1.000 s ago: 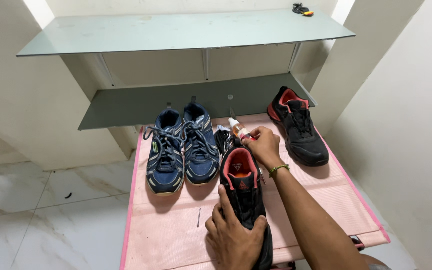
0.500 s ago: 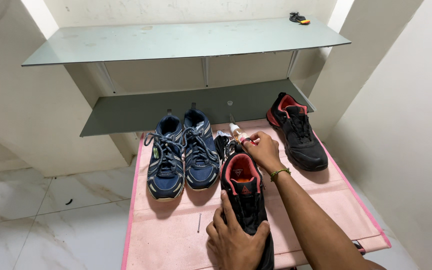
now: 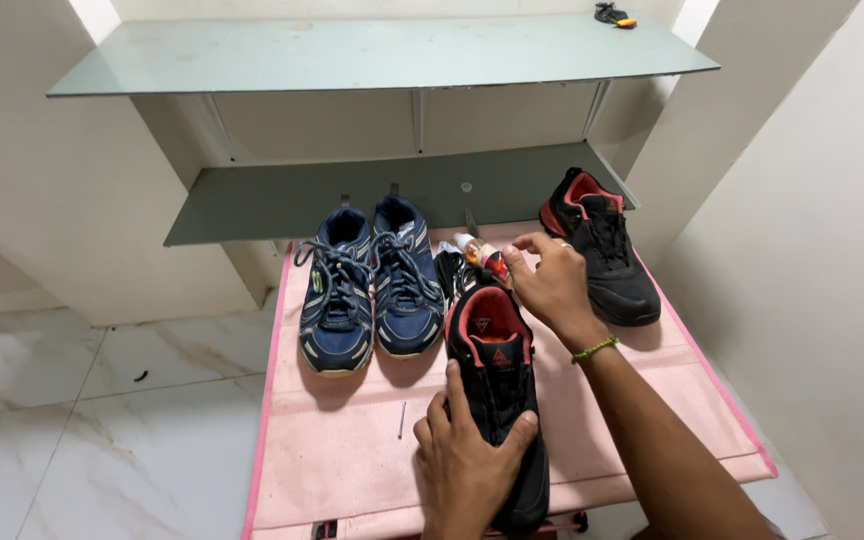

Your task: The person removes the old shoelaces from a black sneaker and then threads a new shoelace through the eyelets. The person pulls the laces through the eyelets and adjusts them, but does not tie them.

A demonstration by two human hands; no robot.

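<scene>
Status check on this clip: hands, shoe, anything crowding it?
Left hand clamped over black shoe on pink mat. Right hand at its heel, by small tube. Blue pair close left; second black shoe right.

A pink mat point(image 3: 342, 450) carries two blue shoes point(image 3: 370, 285), two black shoes point(image 3: 604, 248), perhaps a small bottle point(image 3: 480, 254).
</scene>
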